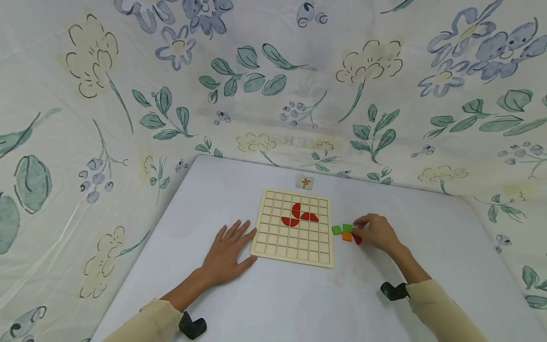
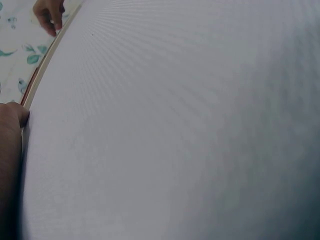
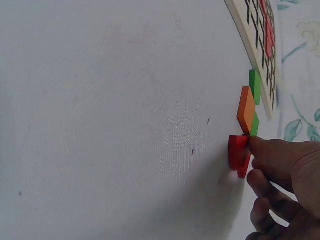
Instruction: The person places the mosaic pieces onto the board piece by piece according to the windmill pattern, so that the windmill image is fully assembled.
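Note:
A light wooden grid board [image 1: 273, 242] lies on the white table, with several red quarter-circle pieces [image 1: 296, 210] set in its middle as three half-circle shapes. My left hand [image 1: 228, 256] rests flat on the table with fingers spread; its fingertips and thumb touch the board's left edge. To the right of the board, my right hand [image 1: 378, 232] pinches a red piece [image 3: 237, 152] between thumb and fingertips, which partly hide it. Another red piece sits close behind it in the right wrist view. Beside them lie an orange square [image 1: 347, 236] and two green squares [image 1: 337, 230].
A small pattern card [image 1: 305, 182] showing a red figure on a grid lies beyond the board's far edge. The white table [image 1: 295, 304] meets a flower-printed cloth [image 1: 273, 109] at its back and sides. Dark wrist devices [image 1: 192, 326] sit by both sleeves.

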Motion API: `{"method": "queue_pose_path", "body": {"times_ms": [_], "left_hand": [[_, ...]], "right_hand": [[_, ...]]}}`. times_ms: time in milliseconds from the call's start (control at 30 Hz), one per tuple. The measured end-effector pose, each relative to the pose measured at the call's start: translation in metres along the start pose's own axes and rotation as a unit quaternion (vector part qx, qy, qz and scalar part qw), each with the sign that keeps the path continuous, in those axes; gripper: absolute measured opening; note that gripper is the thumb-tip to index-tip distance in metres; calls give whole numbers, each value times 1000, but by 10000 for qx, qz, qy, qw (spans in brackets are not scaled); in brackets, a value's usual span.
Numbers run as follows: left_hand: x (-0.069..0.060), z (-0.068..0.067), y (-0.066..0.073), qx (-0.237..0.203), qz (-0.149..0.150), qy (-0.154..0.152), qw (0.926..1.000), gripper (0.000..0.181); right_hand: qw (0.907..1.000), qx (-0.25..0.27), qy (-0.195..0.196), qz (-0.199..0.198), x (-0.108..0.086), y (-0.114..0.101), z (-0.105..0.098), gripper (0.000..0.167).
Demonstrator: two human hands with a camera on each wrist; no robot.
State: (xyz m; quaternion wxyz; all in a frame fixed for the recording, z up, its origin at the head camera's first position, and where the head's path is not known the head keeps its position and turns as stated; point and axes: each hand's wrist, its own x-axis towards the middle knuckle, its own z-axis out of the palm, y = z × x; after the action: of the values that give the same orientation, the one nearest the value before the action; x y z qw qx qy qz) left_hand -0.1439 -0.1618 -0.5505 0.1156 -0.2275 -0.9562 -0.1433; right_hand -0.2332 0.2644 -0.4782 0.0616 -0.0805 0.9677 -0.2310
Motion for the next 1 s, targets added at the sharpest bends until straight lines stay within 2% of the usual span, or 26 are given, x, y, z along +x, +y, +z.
{"method": "queue_pose_path", "body": {"times_ms": [233, 500, 767, 1000], "left_hand": [[0, 0, 0, 33, -6, 11, 10000, 70], [0, -1, 1, 14, 13, 51, 10000, 69], [1, -2, 1, 49, 44, 112, 9999, 69], [1, -2, 1, -9, 46, 120, 9999, 69]], "right_hand": [[9998, 80, -157, -11, -4, 8, 1, 21], [9980, 485, -384, 141, -6, 8, 2, 22], [9949, 820, -580, 40, -4, 6, -1, 17], [9934, 1066, -430, 40, 0, -3, -9, 15]]}}
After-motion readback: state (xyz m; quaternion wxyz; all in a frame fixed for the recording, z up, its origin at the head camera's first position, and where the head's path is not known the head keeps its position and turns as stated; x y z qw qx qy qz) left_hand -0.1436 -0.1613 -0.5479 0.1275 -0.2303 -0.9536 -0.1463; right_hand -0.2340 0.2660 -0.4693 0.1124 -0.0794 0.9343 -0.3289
